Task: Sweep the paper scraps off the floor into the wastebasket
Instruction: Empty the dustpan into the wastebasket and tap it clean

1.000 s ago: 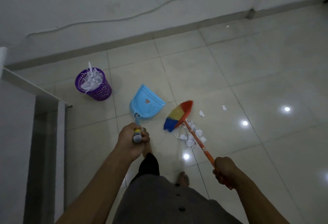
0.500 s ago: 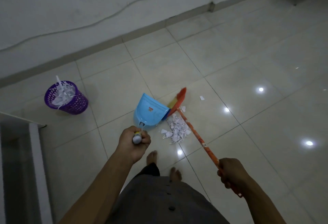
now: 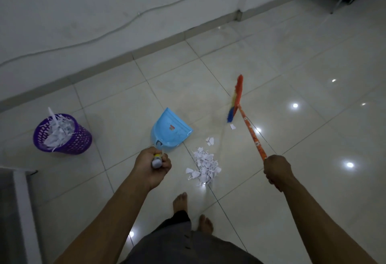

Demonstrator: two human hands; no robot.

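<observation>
Purple wastebasket (image 3: 69, 138) | left grip (image 3: 152, 167) holds dustpan (image 3: 169, 128) | right grip (image 3: 276, 171) holds broom (image 3: 251, 136) | scraps (image 3: 204, 167) between

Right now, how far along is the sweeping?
Done: the wastebasket already holds paper, and most scraps lie in one pile. In hand: the left hand grips the dustpan, the right hand the broom, its head near a stray scrap. Left: sweep the strays and pile into the dustpan, then tip it into the wastebasket.
</observation>
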